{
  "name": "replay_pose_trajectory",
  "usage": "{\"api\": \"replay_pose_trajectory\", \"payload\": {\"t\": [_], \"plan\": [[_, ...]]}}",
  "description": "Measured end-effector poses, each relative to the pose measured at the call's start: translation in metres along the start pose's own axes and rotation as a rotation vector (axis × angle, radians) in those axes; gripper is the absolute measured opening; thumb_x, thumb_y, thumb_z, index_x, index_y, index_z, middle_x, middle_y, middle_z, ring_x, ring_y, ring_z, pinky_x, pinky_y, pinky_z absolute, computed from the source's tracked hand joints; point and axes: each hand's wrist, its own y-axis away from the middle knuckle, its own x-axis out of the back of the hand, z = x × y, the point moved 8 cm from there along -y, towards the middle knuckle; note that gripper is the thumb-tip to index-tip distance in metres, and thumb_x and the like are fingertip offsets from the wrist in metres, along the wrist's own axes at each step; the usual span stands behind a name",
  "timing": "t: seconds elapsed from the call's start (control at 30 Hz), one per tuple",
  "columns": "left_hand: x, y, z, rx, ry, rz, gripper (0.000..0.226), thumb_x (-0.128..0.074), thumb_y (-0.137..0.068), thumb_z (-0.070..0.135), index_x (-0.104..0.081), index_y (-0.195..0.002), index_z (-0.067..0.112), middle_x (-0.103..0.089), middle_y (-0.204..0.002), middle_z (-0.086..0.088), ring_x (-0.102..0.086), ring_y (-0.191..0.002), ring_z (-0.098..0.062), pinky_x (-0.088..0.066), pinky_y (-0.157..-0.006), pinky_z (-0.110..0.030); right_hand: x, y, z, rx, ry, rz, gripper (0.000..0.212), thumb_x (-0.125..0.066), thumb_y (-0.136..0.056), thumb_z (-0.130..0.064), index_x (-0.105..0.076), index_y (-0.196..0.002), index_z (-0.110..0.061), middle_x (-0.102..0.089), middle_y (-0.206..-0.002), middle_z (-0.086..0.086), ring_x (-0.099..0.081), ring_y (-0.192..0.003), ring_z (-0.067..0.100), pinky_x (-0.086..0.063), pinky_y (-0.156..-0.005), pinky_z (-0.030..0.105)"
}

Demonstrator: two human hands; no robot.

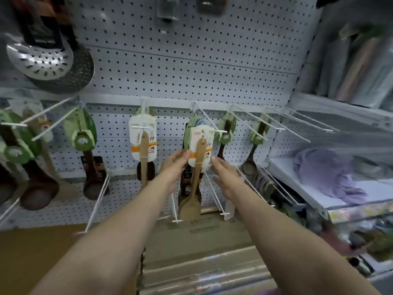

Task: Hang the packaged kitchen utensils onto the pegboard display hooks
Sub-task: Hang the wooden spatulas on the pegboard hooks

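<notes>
Both hands (174, 165) flanking hung spatula (198, 165)

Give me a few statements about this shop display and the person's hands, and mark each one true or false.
1. Both hands are up at a white-carded wooden spatula on a hook. True: the left hand touches the card's left edge, and the right hand is at its right edge.
2. A second wooden spatula on a white card hangs to the left of it. True.
3. The right hand grips a metal skimmer. False: its fingers are straight and hold nothing; the perforated metal skimmer hangs at the upper left.
4. The pegboard is red. False: it is pale grey-white with rows of holes.
5. Purple gloves lie on a shelf to the right. True.
</notes>
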Motion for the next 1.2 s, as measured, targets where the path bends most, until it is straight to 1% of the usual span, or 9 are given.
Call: {"api": "replay_pose_trajectory", "payload": {"t": [0.13,0.23,0.3,0.4,0.5,0.7,0.87,1.0,1.2], "plan": [[-0.010,-0.009,0.001,-0.018,-0.053,-0.001,0.071,-0.076,-0.079,0.051,-0.052,-0.141,0.027,-0.062,-0.133,0.007,-0.058,-0.121,-0.013,-0.044,-0.110,-0.040,-0.006,-0.021,-0.004,0.038,-0.065,-0.145,0.069,-0.070,-0.088,-0.052,-0.046,-0.149,-0.029,-0.049,-0.149,-0.005,-0.045,-0.132,0.012,-0.037,-0.110,0.035],[-0.015,-0.020,0.007,-0.033,-0.052,-0.002,0.046,-0.070,-0.092,0.036,-0.049,-0.132,0.034,-0.061,-0.121,0.013,-0.056,-0.106,-0.001,-0.045,-0.084,-0.020,-0.009,-0.034,-0.009,0.061,-0.082,-0.174,0.081,-0.076,-0.077,-0.056,-0.046,-0.148,-0.031,-0.049,-0.149,-0.005,-0.043,-0.136,0.015,-0.036,-0.112,0.037],[-0.015,-0.031,0.007,-0.037,-0.064,0.011,0.042,-0.070,-0.091,0.035,-0.052,-0.129,0.037,-0.063,-0.124,0.012,-0.056,-0.113,-0.007,-0.043,-0.078,-0.022,-0.013,-0.041,-0.012,0.075,-0.100,-0.196,0.076,-0.074,-0.081,-0.051,-0.045,-0.148,-0.031,-0.052,-0.144,-0.008,-0.046,-0.129,0.012,-0.038,-0.103,0.032],[-0.011,-0.044,0.009,-0.068,-0.071,0.020,0.044,-0.077,-0.083,0.041,-0.059,-0.123,0.040,-0.067,-0.125,0.010,-0.058,-0.121,-0.014,-0.048,-0.094,-0.034,-0.023,-0.049,-0.013,0.084,-0.112,-0.261,0.067,-0.075,-0.080,-0.048,-0.050,-0.140,-0.031,-0.058,-0.135,-0.010,-0.050,-0.124,0.010,-0.038,-0.100,0.031],[-0.009,-0.055,0.007,-0.095,-0.075,0.004,0.041,-0.081,-0.075,0.041,-0.065,-0.112,0.043,-0.070,-0.120,0.011,-0.061,-0.120,-0.015,-0.044,-0.108,-0.044,-0.030,-0.057,-0.007,0.068,-0.155,-0.305,0.084,-0.084,-0.070,-0.053,-0.050,-0.144,-0.029,-0.062,-0.137,-0.005,-0.051,-0.132,0.015,-0.034,-0.111,0.037],[-0.012,-0.056,0.003,-0.099,-0.014,-0.031,0.055,-0.082,-0.067,0.041,-0.068,-0.118,0.028,-0.073,-0.116,0.005,-0.065,-0.116,-0.021,-0.046,-0.107,-0.048,-0.036,-0.061,0.003,0.093,-0.299,-0.276,0.058,-0.074,-0.079,-0.031,-0.052,-0.133,-0.027,-0.074,-0.115,-0.001,-0.070,-0.108,0.012,-0.049,-0.086,0.024],[-0.005,-0.060,0.013,-0.187,-0.061,0.022,0.074,-0.091,-0.064,0.037,-0.056,-0.128,0.023,-0.065,-0.122,0.004,-0.060,-0.117,-0.014,-0.049,-0.095,-0.024,-0.041,-0.059,0.005,0.100,-0.317,-0.271,0.069,-0.074,-0.078,-0.033,-0.049,-0.140,-0.018,-0.072,-0.121,0.002,-0.071,-0.104,0.007,-0.049,-0.086,0.024],[0.000,-0.065,0.016,-0.226,-0.181,0.082,0.115,-0.084,-0.046,0.065,-0.040,-0.146,0.031,-0.051,-0.138,0.008,-0.048,-0.127,-0.007,-0.039,-0.103,-0.027,-0.041,-0.062,0.003,0.096,-0.259,-0.319,0.100,-0.091,-0.060,-0.054,-0.046,-0.144,-0.023,-0.066,-0.133,-0.001,-0.065,-0.116,0.006,-0.046,-0.094,0.028],[-0.005,-0.067,0.009,-0.248,-0.150,0.044,0.106,-0.084,-0.044,0.070,-0.054,-0.138,0.029,-0.063,-0.130,0.006,-0.058,-0.120,-0.008,-0.048,-0.099,-0.029,-0.036,-0.061,-0.002,0.112,-0.176,-0.341,0.099,-0.087,-0.063,-0.060,-0.045,-0.147,-0.028,-0.066,-0.134,-0.001,-0.057,-0.129,0.018,-0.036,-0.112,0.041]]}}
